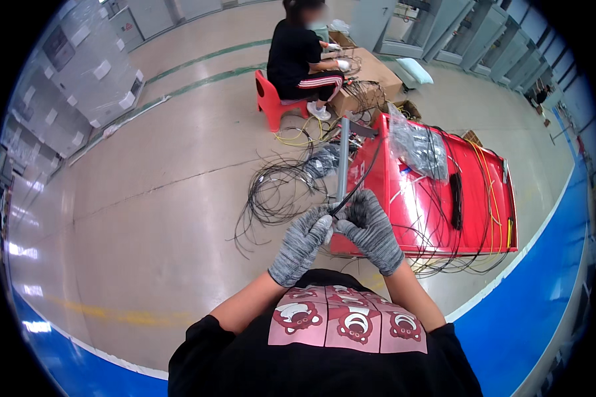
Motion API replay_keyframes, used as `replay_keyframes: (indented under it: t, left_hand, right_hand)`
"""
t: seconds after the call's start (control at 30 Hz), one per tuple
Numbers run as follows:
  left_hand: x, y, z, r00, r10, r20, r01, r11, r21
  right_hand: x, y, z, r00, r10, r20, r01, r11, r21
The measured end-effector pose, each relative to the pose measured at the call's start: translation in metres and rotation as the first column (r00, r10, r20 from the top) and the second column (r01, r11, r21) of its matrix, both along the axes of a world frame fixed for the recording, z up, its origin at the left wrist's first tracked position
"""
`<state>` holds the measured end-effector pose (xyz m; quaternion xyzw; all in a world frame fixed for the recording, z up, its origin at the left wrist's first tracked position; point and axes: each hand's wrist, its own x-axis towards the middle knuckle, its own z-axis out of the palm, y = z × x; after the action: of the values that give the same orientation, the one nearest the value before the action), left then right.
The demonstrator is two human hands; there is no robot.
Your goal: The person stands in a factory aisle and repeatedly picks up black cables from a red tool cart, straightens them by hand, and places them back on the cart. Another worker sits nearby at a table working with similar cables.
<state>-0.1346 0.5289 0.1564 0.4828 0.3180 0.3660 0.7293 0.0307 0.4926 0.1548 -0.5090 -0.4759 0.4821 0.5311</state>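
In front of my chest, my gloved left hand (302,246) and gloved right hand (372,235) meet, their fingers closed on a thin black cable (359,185). The cable rises from between my fingertips toward the near left corner of a red metal cart (414,228). Its end at my fingers is too small to make out. Both gloves are mottled grey. Just beyond my hands stands the cart's grey metal handle bar (344,159). Loose black cables and a black bundle (455,202) lie across the cart's red top.
A tangle of black cables (271,192) lies on the floor ahead of my left hand. Clear plastic bags (418,151) rest on the cart. Farther off, a person (297,56) sits on a red chair (266,99), gloved hands over cables on a cardboard box (371,69).
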Motion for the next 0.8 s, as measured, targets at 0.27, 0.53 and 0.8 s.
replay_keyframes:
  t: [0.27, 0.53, 0.8]
  left_hand:
    - [-0.04, 0.023, -0.018, 0.979, 0.178, -0.096, -0.161, 0.974, 0.161]
    - [-0.046, 0.017, -0.012, 0.961, 0.182, -0.208, -0.116, 0.949, 0.293]
    - [-0.064, 0.016, -0.007, 0.939, 0.25, -0.237, -0.133, 0.898, 0.42]
  right_hand:
    - [-0.019, -0.026, 0.033, 0.683, -0.238, 0.69, 0.161, 0.971, 0.175]
    - [-0.072, -0.006, 0.032, 0.914, -0.334, 0.231, 0.216, 0.882, 0.418]
    - [-0.087, 0.003, 0.027, 0.785, -0.297, 0.543, 0.15, 0.943, 0.298]
